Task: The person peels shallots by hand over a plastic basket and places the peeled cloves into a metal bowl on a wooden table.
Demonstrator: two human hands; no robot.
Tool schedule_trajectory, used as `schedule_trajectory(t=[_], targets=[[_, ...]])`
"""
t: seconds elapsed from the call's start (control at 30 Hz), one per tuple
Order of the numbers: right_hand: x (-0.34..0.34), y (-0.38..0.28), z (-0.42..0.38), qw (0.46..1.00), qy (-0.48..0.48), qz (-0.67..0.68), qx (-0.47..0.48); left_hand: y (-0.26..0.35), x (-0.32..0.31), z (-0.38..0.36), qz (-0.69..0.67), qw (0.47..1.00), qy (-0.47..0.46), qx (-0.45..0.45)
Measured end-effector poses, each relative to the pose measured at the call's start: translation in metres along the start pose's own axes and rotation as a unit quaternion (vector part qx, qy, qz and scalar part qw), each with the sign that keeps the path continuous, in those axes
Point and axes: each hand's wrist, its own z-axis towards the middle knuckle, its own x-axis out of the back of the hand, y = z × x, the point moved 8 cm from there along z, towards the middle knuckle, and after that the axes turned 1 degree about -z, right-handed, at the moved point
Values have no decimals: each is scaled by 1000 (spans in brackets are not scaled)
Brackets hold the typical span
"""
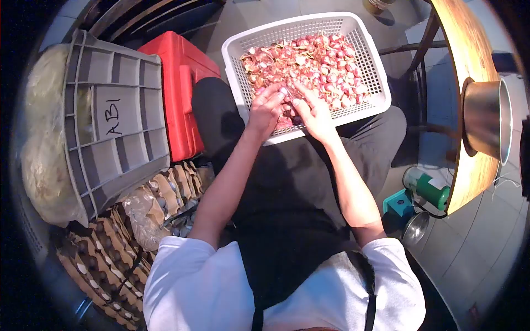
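A white plastic basket (231,65) rests across my lap, with many small red shallots (334,71) and loose papery skins spread inside it. Over its near side my two hands meet, fingertips close together. A shallot (283,90) shows at the fingertips of my left hand (266,110), which is closed on it. My right hand (313,113) is beside it with the fingers bent inward and pinched; what lies between them is too small and shaded to name. Below the hands, a reddish patch (285,122) shows at the basket's near edge.
On the left are a red plastic box (174,71), a grey crate (118,124) marked "ABI" and stacked egg trays (102,262). A metal pot (486,118) stands on a wooden table (466,33) at right. Below it are a green container (432,190) and a teal device (398,204).
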Motion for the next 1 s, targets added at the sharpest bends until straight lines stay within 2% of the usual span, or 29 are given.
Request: schedule_trajectory(t=[0.13,0.3,0.4,0.5,0.63,0.73,0.8,1.0], targets=[[-1,-10,-1,995,-2,-83,47,-2,10,-1,28,999,46,-10],[0,-12,-2,988,29,-115,95,-4,6,3,36,999,3,11],[1,-11,-1,998,27,-44,33,-5,6,2,32,999,9,12],[2,-11,0,998,35,-24,55,-3,3,0,34,999,15,17],[3,-11,0,999,34,-4,18,-1,-4,-1,23,1000,3,15],[7,1,2,999,30,-4,-15,-2,-3,-1,25,999,29,27],[7,7,4,999,18,15,-29,-1,-5,-1,29,999,4,20],[1,-7,-1,999,3,-42,25,0,-8,0,34,999,-21,6]])
